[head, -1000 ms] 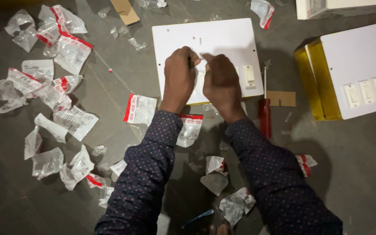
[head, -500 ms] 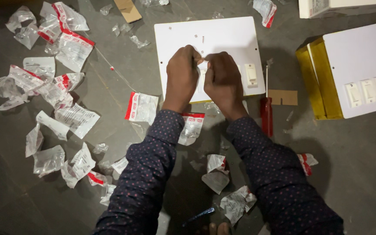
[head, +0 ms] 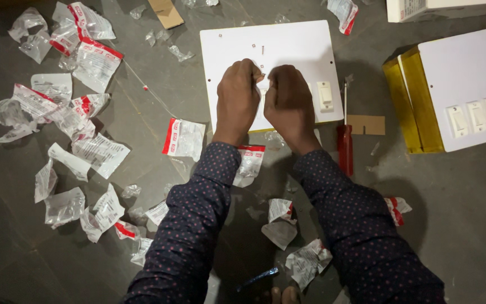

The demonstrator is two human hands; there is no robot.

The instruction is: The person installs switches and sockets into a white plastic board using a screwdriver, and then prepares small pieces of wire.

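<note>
Comparing this moment with the two before it, very little is found to have changed on the grey floor (head: 142,112): the litter of torn clear-and-red plastic packets (head: 94,59) lies as it lay, and the yellow-sided box with its white switch plate (head: 468,90) stays at the right edge. The white panel (head: 299,45) is seen in the same spot, flat on the floor straight ahead, with one white switch (head: 324,94) fitted near its right side — only the framing has drifted slightly.

What has shifted is small. The left hand (head: 237,101) and the right hand (head: 289,104) have been drawn closer together over the middle of the panel, knuckles nearly touching, and both are curled tight, fingertips pinched down at a point on the board. Whatever is pinched is hidden beneath the fingers, so it cannot be told what is held. A small screw (head: 262,49) and a tiny washer-like piece are left lying loose on the panel just beyond the fingertips.

The red-handled screwdriver (head: 345,149) is left untouched beside the panel's right edge, near a scrap of cardboard (head: 367,125) — so the work is judged to be at a finger-fitting stage, with tightening not yet begun.
</note>
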